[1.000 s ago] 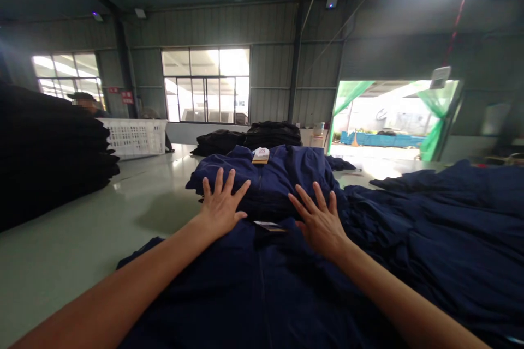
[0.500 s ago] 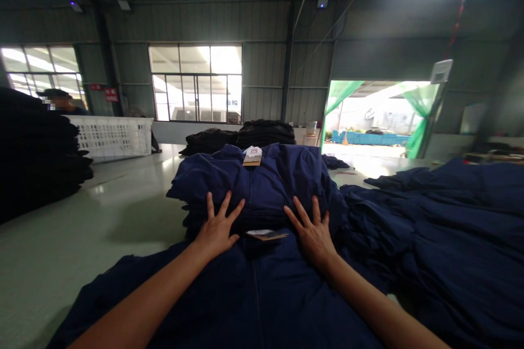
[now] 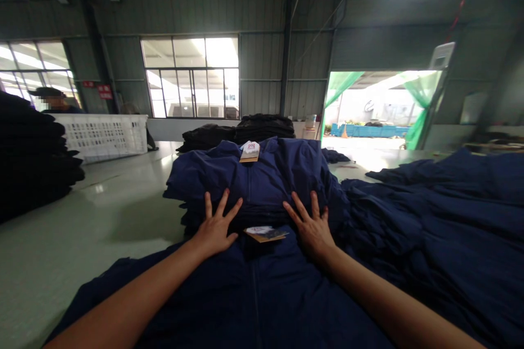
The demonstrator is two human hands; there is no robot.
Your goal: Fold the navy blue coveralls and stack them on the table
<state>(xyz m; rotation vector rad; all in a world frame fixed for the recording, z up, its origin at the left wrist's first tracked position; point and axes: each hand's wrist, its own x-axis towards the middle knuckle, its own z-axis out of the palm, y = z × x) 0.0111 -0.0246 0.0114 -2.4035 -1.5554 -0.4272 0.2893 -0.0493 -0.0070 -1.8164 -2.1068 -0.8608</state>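
Observation:
Both my hands rest with spread fingers against the near side of a stack of folded navy jackets (image 3: 270, 174). My left hand (image 3: 215, 227) touches it left of the middle, and my right hand (image 3: 313, 229) on the right; neither grasps anything. A paper hang tag (image 3: 250, 151) lies on top of the stack. Closer to me, another navy jacket (image 3: 254, 294) with a zip down its front lies flat under my forearms. Its hang tag (image 3: 266, 233) sits between my hands, near the collar.
Loose navy garments (image 3: 442, 229) heap up on the right. Black folded garments (image 3: 33, 152) form a tall pile at left, with more black piles (image 3: 265, 127) behind the stack. A white plastic basket (image 3: 106, 139) stands on the pale table (image 3: 135, 212); a person (image 3: 53, 99) is beyond it.
The view has tilted down slightly and shifted a little to the right. My hands stay against the stack with fingers spread, and the tags show a bit more of their faces.

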